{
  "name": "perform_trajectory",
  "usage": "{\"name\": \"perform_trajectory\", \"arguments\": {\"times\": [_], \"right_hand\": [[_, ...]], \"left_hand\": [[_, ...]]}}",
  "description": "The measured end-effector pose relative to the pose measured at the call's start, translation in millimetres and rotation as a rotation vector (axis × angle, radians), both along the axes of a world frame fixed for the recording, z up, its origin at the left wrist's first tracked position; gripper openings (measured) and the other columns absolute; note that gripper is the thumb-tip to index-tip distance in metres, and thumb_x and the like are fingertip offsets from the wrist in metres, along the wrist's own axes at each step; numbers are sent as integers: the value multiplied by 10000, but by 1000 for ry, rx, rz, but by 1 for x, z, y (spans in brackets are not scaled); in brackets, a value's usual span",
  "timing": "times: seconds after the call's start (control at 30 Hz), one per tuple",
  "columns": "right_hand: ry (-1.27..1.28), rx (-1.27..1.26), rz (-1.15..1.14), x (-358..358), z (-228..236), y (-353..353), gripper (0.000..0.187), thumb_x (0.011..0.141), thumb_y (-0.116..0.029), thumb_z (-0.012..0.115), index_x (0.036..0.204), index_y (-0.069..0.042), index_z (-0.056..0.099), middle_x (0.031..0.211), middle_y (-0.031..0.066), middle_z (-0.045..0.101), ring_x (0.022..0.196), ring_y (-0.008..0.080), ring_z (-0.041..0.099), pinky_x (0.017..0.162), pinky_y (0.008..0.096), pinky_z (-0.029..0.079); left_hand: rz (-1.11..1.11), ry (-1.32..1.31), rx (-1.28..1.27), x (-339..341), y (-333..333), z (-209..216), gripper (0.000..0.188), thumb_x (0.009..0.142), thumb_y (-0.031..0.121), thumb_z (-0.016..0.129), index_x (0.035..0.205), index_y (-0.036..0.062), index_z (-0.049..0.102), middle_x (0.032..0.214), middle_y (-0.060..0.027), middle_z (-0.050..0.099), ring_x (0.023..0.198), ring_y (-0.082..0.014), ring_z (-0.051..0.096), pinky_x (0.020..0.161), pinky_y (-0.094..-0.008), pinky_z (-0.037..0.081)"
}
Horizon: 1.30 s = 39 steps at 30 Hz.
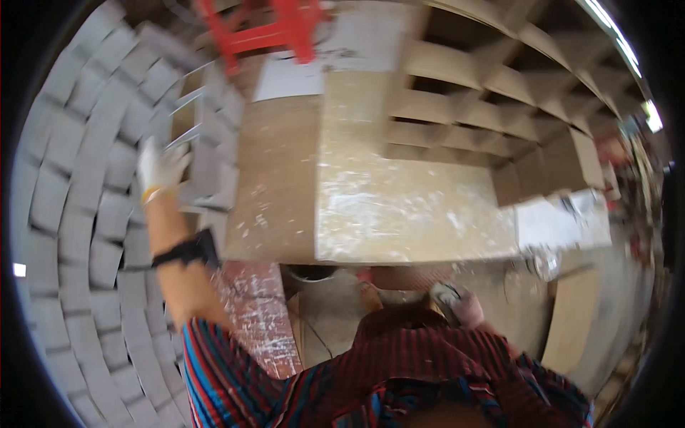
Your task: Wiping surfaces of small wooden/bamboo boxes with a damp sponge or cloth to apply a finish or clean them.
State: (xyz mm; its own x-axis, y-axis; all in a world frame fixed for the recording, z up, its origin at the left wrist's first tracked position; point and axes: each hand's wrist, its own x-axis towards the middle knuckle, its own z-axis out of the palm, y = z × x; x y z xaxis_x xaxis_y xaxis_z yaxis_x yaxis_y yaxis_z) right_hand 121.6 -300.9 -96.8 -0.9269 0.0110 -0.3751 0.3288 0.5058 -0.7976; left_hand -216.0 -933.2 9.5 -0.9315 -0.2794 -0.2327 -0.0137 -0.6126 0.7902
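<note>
My left hand (161, 168), in a whitish glove, reaches out to the stacked grey boxes at the left. Its fingers look apart at the edge of a grey box (205, 167); whether they grip it is blurred. Just beyond are box openings (187, 121) with white edges and brown insides. My right hand (468, 309) is low, beyond the near edge of the worktable (399, 214) and close to my body. Its fingers seem closed around a small pale and dark thing (445, 292) that I cannot make out.
Grey boxes (107, 167) are stacked in a wall along the left. A brown cardboard divider grid (492, 100) stands at the table's far right, beside a brown box (571, 160). A red stool (264, 36) is at the back. A board (571, 314) leans at the right.
</note>
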Motion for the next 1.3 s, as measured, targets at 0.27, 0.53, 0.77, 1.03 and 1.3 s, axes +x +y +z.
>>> {"name": "perform_trajectory", "arguments": {"times": [0.27,0.53,0.77,1.03,1.3], "right_hand": [[-55,-214,-51,-3,3,37,357,823,-211,634,1165,-118,590,1107,94,609,1031,196,563,914,319,427],[85,-273,-8,20,-20,157,385,823,-241,619,1188,-128,574,1151,106,587,1083,226,543,966,327,397],[335,-73,136,17,-16,334,375,854,-259,552,1179,-71,563,1210,101,558,1084,229,550,951,332,417],[433,240,-128,-41,36,441,474,776,-170,620,1230,-78,517,1132,152,569,1063,249,533,948,329,395],[318,515,84,-148,-17,445,547,731,-278,694,1236,-192,502,1228,87,494,1160,278,444,946,350,399]], "left_hand": [[-23,-68,-422,121,206,40,427,943,333,419,1288,80,413,1364,-176,359,1233,-288,390,1021,-422,324],[-753,49,-241,200,494,16,595,896,415,508,1312,7,388,1115,-173,574,979,-262,589,890,-354,453],[-822,136,-63,206,717,47,582,901,320,530,1351,7,336,1236,-178,507,1099,-269,534,964,-367,407],[-475,42,-170,173,827,49,571,941,383,423,1362,25,280,1381,-177,354,1231,-309,409,1019,-411,332],[-403,168,-228,162,841,80,599,927,420,442,1319,-1,275,1297,-256,384,1222,-370,393,985,-458,375]]}}
